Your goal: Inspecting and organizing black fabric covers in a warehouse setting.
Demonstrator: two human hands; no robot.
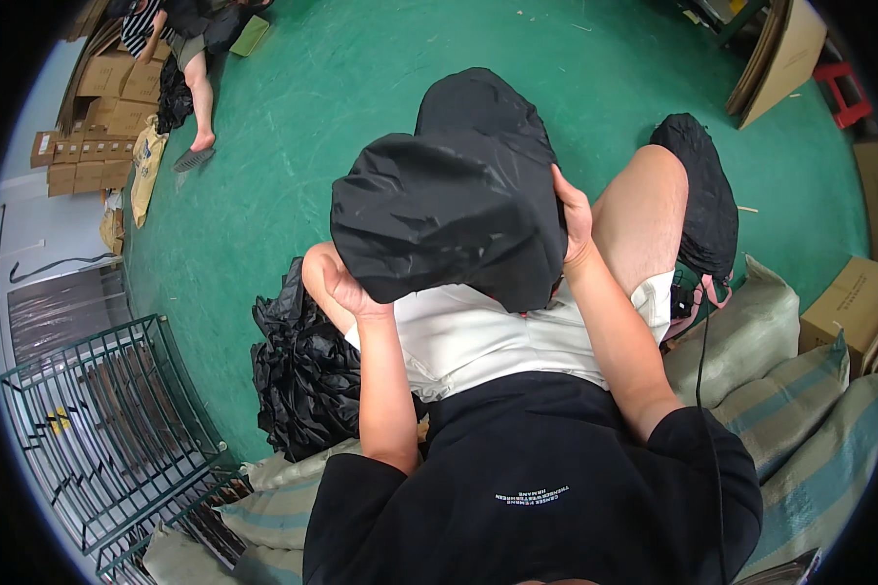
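Note:
Over my lap I hold a baggy black fabric piece (pixel 439 219), smooth and slightly shiny, with a rounded upper lobe and a folded one in front. Whether it is a bag or a cover, I cannot tell. My left hand (pixel 351 285) is curled at its lower left edge, some fingers hidden by the cloth. On the right side my right hand (pixel 576 219) grips the edge, fingertips partly behind it. A crumpled heap of black fabric (pixel 307 375) lies by my left leg. Beyond my right knee rests a full, rounded black bundle (pixel 698 195).
Stuffed woven sacks (pixel 780 400) lie around me on both sides. A green metal rack (pixel 117 429) stands at left. Cardboard boxes (pixel 107 93) are stacked far left, near a seated person (pixel 197 88). Cardboard sheets (pixel 776 63) and a red stool (pixel 842 95) are far right.

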